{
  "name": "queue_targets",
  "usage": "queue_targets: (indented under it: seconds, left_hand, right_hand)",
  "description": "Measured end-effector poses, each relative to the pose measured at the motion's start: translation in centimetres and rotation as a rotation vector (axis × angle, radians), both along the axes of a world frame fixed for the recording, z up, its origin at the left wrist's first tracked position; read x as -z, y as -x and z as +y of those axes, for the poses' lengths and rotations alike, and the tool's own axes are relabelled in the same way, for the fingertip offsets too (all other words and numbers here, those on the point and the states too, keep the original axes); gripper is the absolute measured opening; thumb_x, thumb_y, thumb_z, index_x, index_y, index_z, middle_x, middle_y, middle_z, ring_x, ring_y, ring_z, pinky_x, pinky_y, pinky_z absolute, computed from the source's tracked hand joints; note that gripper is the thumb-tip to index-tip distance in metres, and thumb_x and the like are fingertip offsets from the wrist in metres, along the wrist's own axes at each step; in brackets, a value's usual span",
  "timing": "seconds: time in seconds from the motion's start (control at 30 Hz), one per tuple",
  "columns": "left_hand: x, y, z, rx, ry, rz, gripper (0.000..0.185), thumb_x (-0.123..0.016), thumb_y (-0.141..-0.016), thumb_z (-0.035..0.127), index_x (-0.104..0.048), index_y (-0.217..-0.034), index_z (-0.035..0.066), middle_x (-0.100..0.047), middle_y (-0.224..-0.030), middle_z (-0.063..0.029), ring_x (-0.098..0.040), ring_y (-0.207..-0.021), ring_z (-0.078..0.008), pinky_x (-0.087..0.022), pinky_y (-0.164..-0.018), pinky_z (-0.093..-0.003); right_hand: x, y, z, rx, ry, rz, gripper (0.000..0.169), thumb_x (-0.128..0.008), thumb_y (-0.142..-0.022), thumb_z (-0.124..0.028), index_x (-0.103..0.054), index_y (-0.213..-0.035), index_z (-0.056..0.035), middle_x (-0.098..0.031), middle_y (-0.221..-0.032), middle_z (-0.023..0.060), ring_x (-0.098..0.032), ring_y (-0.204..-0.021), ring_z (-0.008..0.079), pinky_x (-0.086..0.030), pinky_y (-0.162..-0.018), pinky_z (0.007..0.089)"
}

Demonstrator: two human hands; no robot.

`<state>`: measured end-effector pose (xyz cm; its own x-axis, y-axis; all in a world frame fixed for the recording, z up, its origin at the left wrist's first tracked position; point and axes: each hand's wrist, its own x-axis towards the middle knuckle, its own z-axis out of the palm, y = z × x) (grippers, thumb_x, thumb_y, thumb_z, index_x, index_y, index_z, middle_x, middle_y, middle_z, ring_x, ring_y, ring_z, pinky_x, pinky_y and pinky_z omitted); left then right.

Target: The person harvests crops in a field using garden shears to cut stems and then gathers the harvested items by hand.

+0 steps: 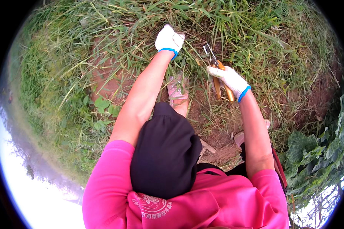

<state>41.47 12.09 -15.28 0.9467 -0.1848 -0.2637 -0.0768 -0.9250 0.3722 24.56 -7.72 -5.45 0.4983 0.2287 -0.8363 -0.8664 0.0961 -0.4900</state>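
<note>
In the head view, my left hand [169,39], in a white knit glove with a blue cuff, is curled into a fist low among the grass. Grass stems [189,47] run out from the fist, though the fingertips are hidden. To its right, my gloved right hand [230,78] holds pruning shears [221,65] with orange handles. Their metal blades point up and away from me, slightly apart, over the grass. One handle end juts out below the palm. A gap of grass and bare soil separates the two hands.
My foot in a pale mesh shoe [177,88] stands between my arms, below my dark-clad knee [166,151]. Beside the knee is a wooden piece [207,147], perhaps part of a stool. Reddish soil [107,80] shows at left. Broad-leaved plants [306,151] grow at right.
</note>
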Motion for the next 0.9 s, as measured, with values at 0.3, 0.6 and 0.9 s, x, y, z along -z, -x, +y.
queue_targets:
  seconds: [0.3,0.6,0.9]
  left_hand:
    - [-0.9,-0.5,1.2,-0.401,0.746,0.658,0.031,-0.069,-0.088,0.024,-0.072,-0.111,0.005,-0.071,-0.11,-0.0079,-0.062,-0.103,-0.0206,-0.048,-0.092,-0.0332]
    - [-5.8,-0.5,1.7,-0.578,0.796,0.998,0.037,-0.066,-0.09,0.024,-0.067,-0.123,0.006,-0.071,-0.111,-0.0081,-0.066,-0.099,-0.0197,-0.053,-0.087,-0.0331]
    - [-3.0,0.5,2.8,-0.546,0.926,0.937,0.035,-0.062,-0.096,0.02,-0.063,-0.126,0.001,-0.067,-0.122,-0.0124,-0.065,-0.106,-0.0184,-0.055,-0.091,-0.0326]
  right_hand:
    - [3.1,-4.7,-0.3,-0.276,0.228,-0.16,0.063,-0.073,-0.073,-0.067,-0.062,-0.078,-0.0054,-0.06,-0.064,0.006,-0.058,-0.059,0.0155,-0.046,-0.057,0.0313]
    - [3.0,-10.7,0.0,-0.501,0.503,-0.285,0.065,-0.074,-0.074,-0.067,-0.06,-0.084,-0.004,-0.06,-0.067,0.0042,-0.058,-0.06,0.0162,-0.047,-0.06,0.0321]
    - [3.3,-14.3,1.8,-0.729,0.438,-0.305,0.066,-0.074,-0.073,-0.064,-0.064,-0.095,-0.0024,-0.057,-0.064,0.0063,-0.053,-0.057,0.0165,-0.043,-0.052,0.034]
